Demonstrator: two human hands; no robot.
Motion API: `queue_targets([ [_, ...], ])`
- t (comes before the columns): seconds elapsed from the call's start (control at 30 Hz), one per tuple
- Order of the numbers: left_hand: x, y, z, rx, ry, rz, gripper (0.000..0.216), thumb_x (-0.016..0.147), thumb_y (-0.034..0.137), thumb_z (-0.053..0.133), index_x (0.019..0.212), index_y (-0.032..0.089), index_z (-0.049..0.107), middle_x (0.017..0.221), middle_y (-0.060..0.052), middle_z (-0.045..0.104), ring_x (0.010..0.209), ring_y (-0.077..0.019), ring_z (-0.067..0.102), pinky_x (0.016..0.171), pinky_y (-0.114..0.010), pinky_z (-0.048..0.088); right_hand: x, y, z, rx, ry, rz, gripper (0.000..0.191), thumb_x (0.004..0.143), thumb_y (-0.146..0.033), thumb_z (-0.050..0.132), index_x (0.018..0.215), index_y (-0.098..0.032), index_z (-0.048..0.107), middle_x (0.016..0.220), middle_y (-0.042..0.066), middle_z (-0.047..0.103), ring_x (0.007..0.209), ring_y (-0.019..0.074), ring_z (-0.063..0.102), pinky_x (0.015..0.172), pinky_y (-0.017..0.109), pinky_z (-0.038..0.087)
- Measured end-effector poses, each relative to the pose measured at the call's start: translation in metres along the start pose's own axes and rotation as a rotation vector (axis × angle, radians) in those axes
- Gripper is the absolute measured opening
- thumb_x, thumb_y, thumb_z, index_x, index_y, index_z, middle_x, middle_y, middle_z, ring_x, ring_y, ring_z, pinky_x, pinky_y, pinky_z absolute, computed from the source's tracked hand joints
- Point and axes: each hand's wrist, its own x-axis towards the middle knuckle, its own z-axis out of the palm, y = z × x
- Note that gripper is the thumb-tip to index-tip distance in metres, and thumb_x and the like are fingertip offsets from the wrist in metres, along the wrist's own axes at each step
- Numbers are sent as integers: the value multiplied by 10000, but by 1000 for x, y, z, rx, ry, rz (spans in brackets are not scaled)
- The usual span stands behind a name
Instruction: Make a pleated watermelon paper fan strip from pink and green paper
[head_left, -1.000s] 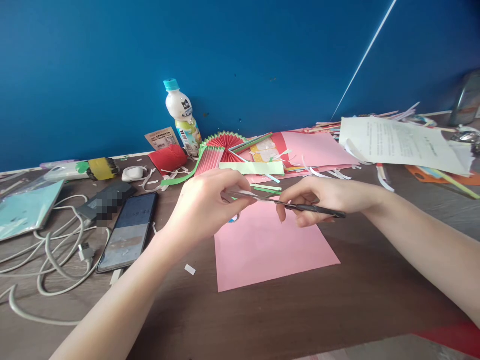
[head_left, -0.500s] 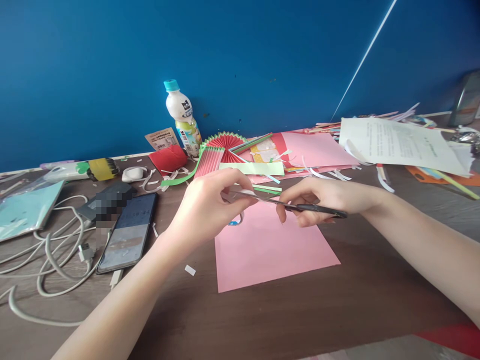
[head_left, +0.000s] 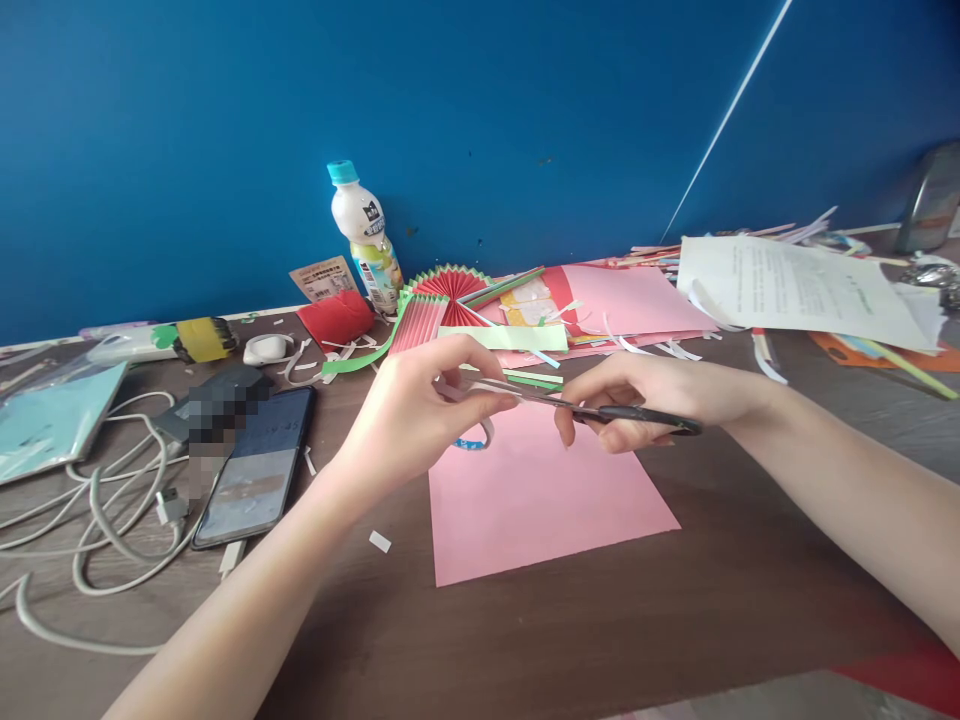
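Note:
My left hand is closed in a pinch on a small paper piece with a white and blue curl hanging below the fingers. My right hand grips black-handled scissors. Their blades point left and meet the paper at my left fingertips. Both hands hover over a pink paper sheet lying flat on the brown table.
A phone and white cables lie at the left. A drink bottle stands by the blue wall, with folded red paper fans, pink sheets and paper strips behind. A printed white sheet lies at the right.
The curl of paper under my left hand has grown and hangs lower. The scissors have shifted slightly right. Both hands stay in place.

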Motion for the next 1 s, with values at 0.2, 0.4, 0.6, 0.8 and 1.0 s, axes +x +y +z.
queue_targets([
  [0.2,0,-1,2,-29,11,-9,95,674,215,695,703,188,608,633,57,611,496,-58,532,425,-146,420,0,-1,1,-7,10,1,393,773,-509,564,895,-136,590,484,-72,391,377,25,329,381,169,274],
  [0.4,-1,0,2,-72,13,-43,116,669,252,696,703,195,601,601,57,593,501,-77,558,433,-167,432,0,0,1,-12,4,-11,415,775,-529,559,913,-139,585,488,-74,387,395,29,326,389,170,278],
  [0.6,-2,2,3,-63,18,-69,137,671,285,695,700,190,600,621,38,604,501,-92,568,429,-185,432,-1,2,0,-34,-12,-21,373,789,-490,565,938,-149,581,490,-78,373,407,38,328,403,179,280],
  [0.8,-2,1,3,-40,21,-32,124,677,264,697,700,187,603,671,38,622,507,-73,550,433,-176,408,-1,3,-1,-97,7,-32,353,777,-473,583,936,-158,587,568,-47,413,478,52,345,432,182,287],
  [1.0,-1,0,1,14,30,-5,124,674,264,695,703,187,603,633,50,605,495,-62,513,443,-173,393,-1,2,0,-92,30,-31,396,783,-526,543,896,-148,588,592,-34,404,502,58,347,443,187,293],
])
